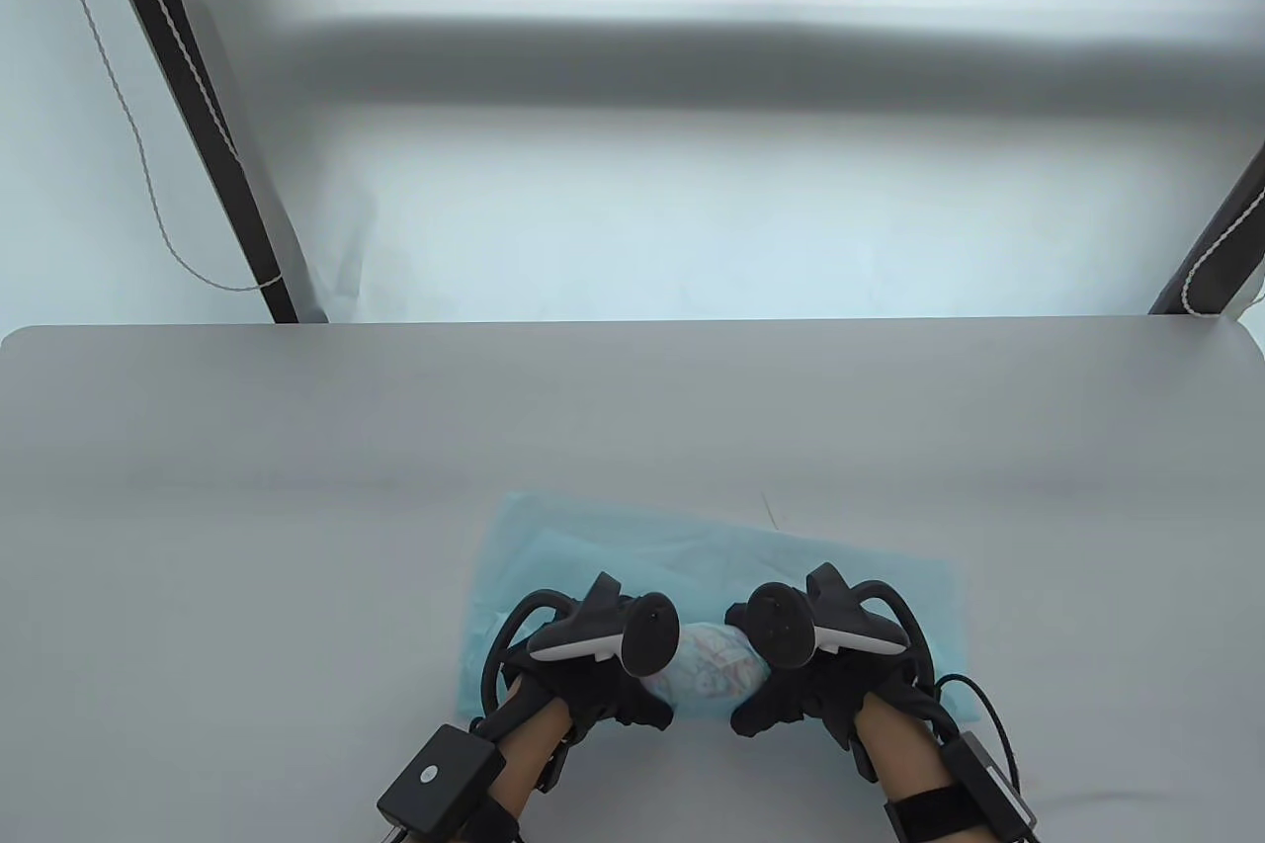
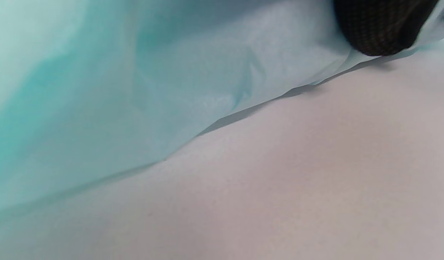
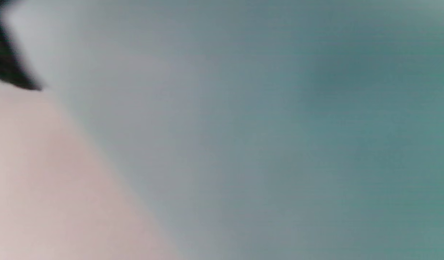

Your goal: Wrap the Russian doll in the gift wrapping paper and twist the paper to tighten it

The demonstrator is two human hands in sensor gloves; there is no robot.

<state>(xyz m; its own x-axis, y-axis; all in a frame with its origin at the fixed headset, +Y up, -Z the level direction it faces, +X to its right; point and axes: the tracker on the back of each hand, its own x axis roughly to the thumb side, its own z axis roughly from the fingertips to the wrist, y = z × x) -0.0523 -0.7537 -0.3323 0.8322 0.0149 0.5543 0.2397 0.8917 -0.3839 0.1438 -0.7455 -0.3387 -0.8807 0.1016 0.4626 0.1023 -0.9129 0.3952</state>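
Light blue wrapping paper lies on the grey table near its front edge. The Russian doll lies on its side under a thin layer of that paper, its pale pattern showing through. My left hand grips the paper-covered doll at its left end and my right hand grips it at the right end; the trackers hide most of the fingers. In the left wrist view the paper rises off the table with a gloved fingertip pressed on it. The right wrist view is blurred: paper and a dark fingertip.
The grey table stretches wide to the left, right and beyond the paper. Dark frame legs with a cord stand behind the far edge, another leg at the right.
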